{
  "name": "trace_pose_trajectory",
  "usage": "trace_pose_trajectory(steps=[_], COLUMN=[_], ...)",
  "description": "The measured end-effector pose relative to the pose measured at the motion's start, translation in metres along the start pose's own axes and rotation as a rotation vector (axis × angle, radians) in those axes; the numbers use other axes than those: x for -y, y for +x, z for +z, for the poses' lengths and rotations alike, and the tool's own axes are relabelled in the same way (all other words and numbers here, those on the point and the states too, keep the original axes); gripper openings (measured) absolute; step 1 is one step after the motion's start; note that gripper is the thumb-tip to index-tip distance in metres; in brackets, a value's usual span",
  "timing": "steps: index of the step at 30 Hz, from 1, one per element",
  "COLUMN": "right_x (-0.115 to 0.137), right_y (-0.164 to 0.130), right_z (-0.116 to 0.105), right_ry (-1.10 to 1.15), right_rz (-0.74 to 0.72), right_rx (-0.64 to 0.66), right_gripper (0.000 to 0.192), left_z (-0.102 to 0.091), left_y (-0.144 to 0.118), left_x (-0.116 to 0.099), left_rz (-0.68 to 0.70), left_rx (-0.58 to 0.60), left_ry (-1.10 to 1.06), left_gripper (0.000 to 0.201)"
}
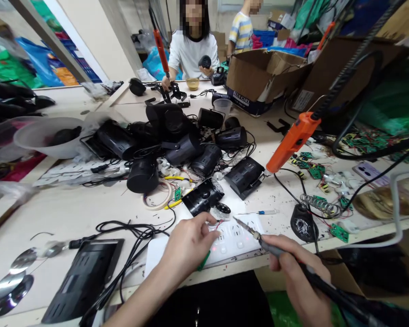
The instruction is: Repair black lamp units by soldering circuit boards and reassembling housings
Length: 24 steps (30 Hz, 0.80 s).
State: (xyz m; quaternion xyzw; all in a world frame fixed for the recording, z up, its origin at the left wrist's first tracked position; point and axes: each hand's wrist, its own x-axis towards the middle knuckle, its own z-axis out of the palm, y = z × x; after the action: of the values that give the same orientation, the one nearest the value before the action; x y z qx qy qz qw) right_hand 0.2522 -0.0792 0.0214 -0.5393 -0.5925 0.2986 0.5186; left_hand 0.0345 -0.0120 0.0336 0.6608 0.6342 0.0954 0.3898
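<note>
My left hand (187, 243) rests on a white power strip (236, 236) at the table's front edge and pinches thin red wires, with a green part showing under the palm. My right hand (298, 281) grips a soldering iron (259, 236) whose tip points up-left toward the wires, a short way off them. A small black round part (222, 209) and a black housing panel (202, 196) lie just beyond my left fingers.
A heap of black lamp housings (177, 141) and cables fills the table's middle. An orange hanging screwdriver (291, 141) dangles at right above green circuit boards (313, 170). A black tablet-like panel (83, 277) lies front left. A cardboard box (259, 77) and two people are at the back.
</note>
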Motion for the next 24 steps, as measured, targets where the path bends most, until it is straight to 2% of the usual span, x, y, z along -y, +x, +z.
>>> trace_pose_trajectory(steps=[3,6,10,16,24], right_x=[0.0,0.001,0.009,0.014,0.01], right_y=[0.002,0.01,0.024,0.032,0.03], right_z=[0.003,0.011,0.02,0.026,0.029], right_ry=[0.104,0.122,0.062,-0.058,-0.117], right_rz=[0.181,0.215,0.22,0.137,0.096], right_rx=[-0.024,0.018,0.064,0.16,0.193], right_gripper=[0.028,0.028,0.028,0.028,0.025], left_z=[0.005,0.011,0.016,0.014,0.012], left_y=[-0.005,-0.012,-0.018,-0.018,-0.016], left_x=[0.006,0.013,0.019,0.014,0.013], left_rz=[0.015,0.051,0.093,-0.012,-0.037], left_rx=[-0.036,-0.084,-0.126,-0.038,0.002], left_ry=[0.024,0.102,0.181,0.134,0.112], left_gripper=[0.019,0.023,0.027,0.027,0.028])
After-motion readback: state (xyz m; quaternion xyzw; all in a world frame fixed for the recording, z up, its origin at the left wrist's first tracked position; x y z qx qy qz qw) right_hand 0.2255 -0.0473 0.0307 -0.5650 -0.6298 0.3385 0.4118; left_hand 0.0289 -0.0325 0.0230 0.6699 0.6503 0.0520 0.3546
